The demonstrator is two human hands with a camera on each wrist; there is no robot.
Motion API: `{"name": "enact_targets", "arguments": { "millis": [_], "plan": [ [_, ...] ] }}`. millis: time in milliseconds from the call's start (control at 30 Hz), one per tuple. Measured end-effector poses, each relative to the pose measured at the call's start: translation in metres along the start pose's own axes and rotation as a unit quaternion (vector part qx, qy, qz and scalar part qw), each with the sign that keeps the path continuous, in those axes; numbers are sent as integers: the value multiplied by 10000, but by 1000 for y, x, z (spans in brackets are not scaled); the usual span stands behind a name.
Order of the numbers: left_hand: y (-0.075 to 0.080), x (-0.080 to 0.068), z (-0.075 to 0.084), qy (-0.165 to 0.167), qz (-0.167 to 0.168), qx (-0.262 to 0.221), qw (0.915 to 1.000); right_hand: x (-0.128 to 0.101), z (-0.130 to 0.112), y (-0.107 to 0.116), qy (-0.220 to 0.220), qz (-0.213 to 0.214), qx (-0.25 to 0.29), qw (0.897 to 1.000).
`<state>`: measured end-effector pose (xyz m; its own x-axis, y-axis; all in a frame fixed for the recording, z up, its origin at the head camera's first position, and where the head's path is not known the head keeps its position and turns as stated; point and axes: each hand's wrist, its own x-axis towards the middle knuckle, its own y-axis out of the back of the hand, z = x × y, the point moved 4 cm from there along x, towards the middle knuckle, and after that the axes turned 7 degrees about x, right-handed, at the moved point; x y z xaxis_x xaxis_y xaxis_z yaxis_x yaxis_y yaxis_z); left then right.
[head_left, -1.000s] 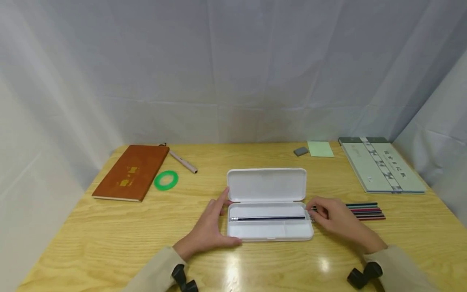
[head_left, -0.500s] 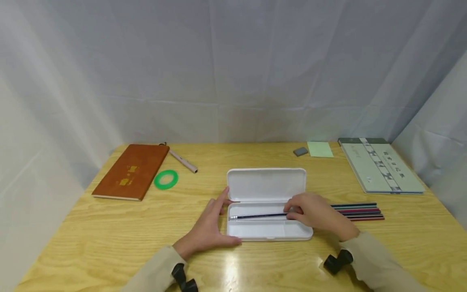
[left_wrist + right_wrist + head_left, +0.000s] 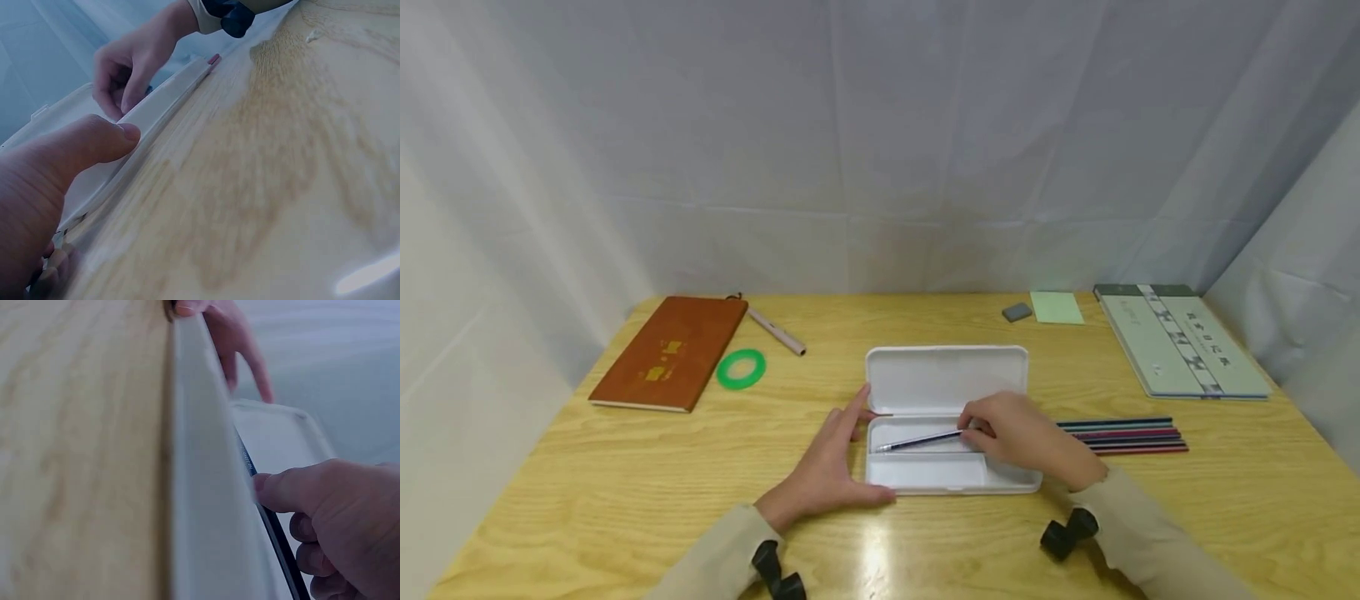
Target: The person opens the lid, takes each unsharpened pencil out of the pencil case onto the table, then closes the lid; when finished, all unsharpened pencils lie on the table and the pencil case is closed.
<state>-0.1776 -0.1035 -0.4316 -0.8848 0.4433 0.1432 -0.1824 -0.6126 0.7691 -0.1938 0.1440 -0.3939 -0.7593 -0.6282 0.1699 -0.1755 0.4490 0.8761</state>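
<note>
A white pencil case (image 3: 925, 475) lies with its lid (image 3: 947, 379) raised. My left hand (image 3: 820, 475) spans its left end, thumb at the front edge and fingers at the back; the thumb (image 3: 100, 140) overlaps the rim in the left wrist view. Over the back compartment, my right hand (image 3: 1022, 433) pinches a dark pencil (image 3: 917, 441) between thumb and fingers. This pencil slants, its pale end low at the compartment's left. In the right wrist view the pencil (image 3: 281, 547) runs past my thumb along the case's inside. Its other end is hidden by the hand in the head view.
Several coloured pencils (image 3: 1135, 435) lie right of the case. Behind are a grey eraser (image 3: 1017, 312), a green sticky note (image 3: 1057, 307) and a pale notebook (image 3: 1183, 342). At left lie a brown notebook (image 3: 670, 354), a green tape ring (image 3: 727, 377) and a pen (image 3: 777, 331).
My right hand has moved left from the case's right end to over the back compartment. The pencil, lying level before, now slants up toward that hand. The left hand has stayed put.
</note>
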Motion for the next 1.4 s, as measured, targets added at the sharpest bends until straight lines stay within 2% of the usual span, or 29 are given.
{"name": "enact_targets", "arguments": {
  "millis": [167, 300, 400, 633, 733, 833, 1000, 1200, 1400],
  "plan": [
    [1, -1, -1, -31, 51, 17, 10000, -15, 5, 25, -188, 291, -35, 9994],
    [2, -2, -2, 23, 51, -22, 10000, -36, 16, 42, -484, 394, 8, 9981],
    [2, -2, -3, 62, 27, -83, 9999, -61, 32, 50, -680, 589, 14, 9959],
    [-1, -2, -2, 35, 15, -62, 10000, -139, 72, 56, -555, 1414, -194, 9882],
    [0, -1, 0, -115, 91, 13, 9999, -165, 84, 58, -653, 1523, -136, 9861],
    [1, 0, 1, -200, 135, 54, 9997, -181, 91, 58, -678, 1551, -41, 9856],
    [2, 0, 1, -178, 123, 15, 9998, -182, 91, 55, -586, 1462, 145, 9874],
    [0, 1, 1, -206, 62, -3, 9998, -166, 83, 51, -738, 1469, -122, 9863],
    [-1, 0, 1, -179, 42, 15, 9998, -146, 78, 46, -885, 1151, -59, 9894]
  ]
}}
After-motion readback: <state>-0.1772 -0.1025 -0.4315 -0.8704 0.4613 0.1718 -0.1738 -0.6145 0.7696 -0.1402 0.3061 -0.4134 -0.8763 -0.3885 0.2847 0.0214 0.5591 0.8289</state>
